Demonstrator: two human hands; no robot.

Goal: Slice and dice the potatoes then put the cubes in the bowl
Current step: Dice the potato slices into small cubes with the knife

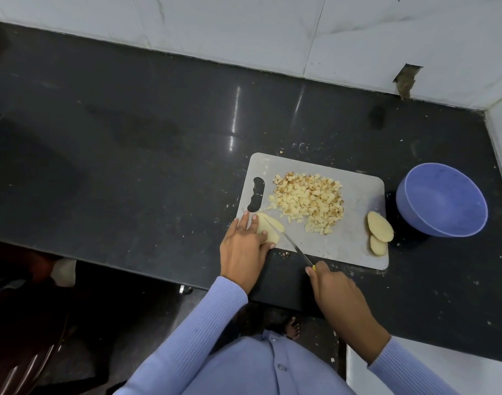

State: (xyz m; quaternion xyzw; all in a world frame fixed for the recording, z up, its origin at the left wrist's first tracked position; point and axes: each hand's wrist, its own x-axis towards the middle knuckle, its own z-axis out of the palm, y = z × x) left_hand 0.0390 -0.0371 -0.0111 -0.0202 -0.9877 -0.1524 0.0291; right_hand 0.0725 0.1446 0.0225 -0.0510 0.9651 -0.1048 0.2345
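A grey cutting board [352,246] lies on the black counter. On its near left corner sits a peeled potato piece [268,228], held down by my left hand [244,249] with its fingers laid over it. My right hand [334,289] grips a knife [297,249] by its yellow handle, and the blade runs into the potato piece. A heap of potato cubes [309,203] fills the board's middle. Two potato slices [379,230] lie at the board's right edge. An empty blue bowl [442,199] stands to the right of the board.
The black counter [130,152] stretches far to the left, backed by a white tiled wall [272,29]. Its front edge runs just below my hands. Small potato scraps lie around the board. A dark chair [30,352] stands at the lower left.
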